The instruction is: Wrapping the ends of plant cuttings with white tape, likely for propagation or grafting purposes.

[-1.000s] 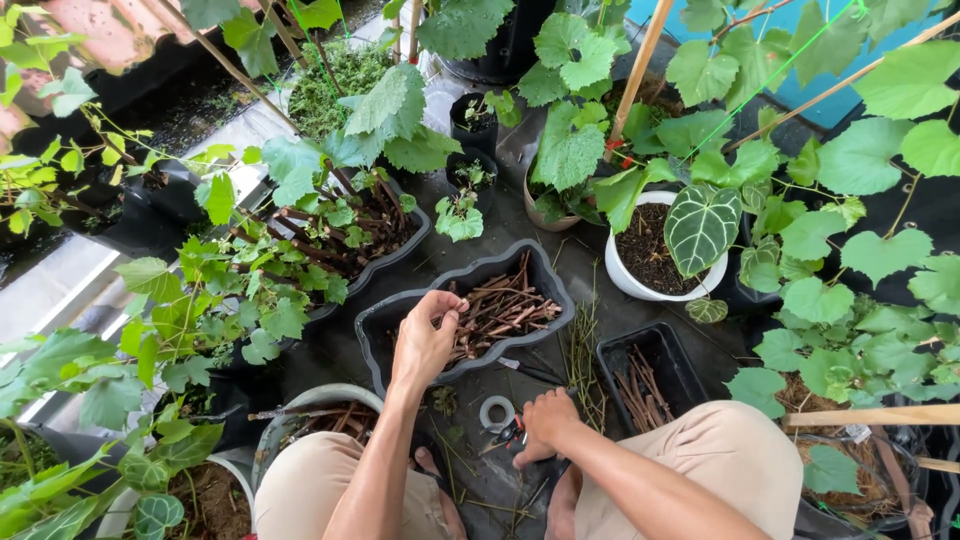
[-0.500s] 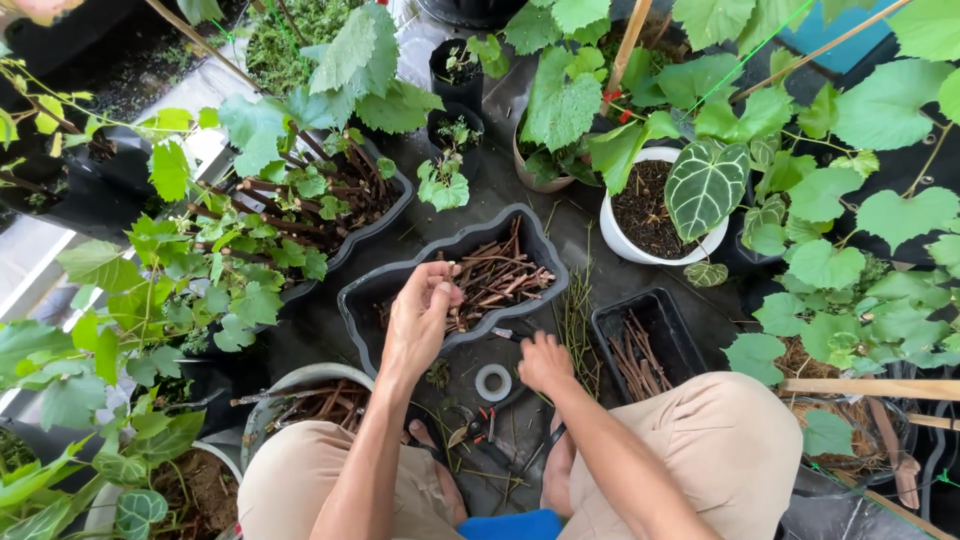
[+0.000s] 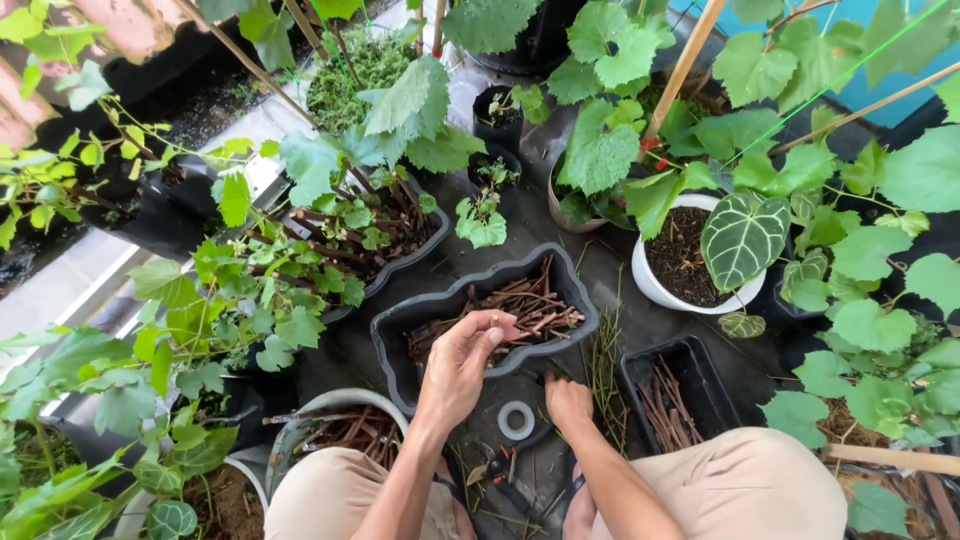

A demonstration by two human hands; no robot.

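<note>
At frame centre, the person's left hand [image 3: 462,362] hovers over the near rim of the black tray [image 3: 392,330] of brown cuttings [image 3: 530,307], fingers loosely curled; whether it grips anything cannot be told. The right hand [image 3: 567,402] rests low, fingers down beside a roll of tape [image 3: 516,420], contents unseen.

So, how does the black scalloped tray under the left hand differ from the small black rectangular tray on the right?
The black scalloped tray is larger, with a wavy rim; the small rectangular tray has straight edges. The scalloped tray's brown sticks are piled crosswise, while the rectangular tray's sticks lie roughly parallel. The left hand hovers over the scalloped tray; the right hand is down beside the rectangular one. Both trays are black and hold cut twigs.
</note>
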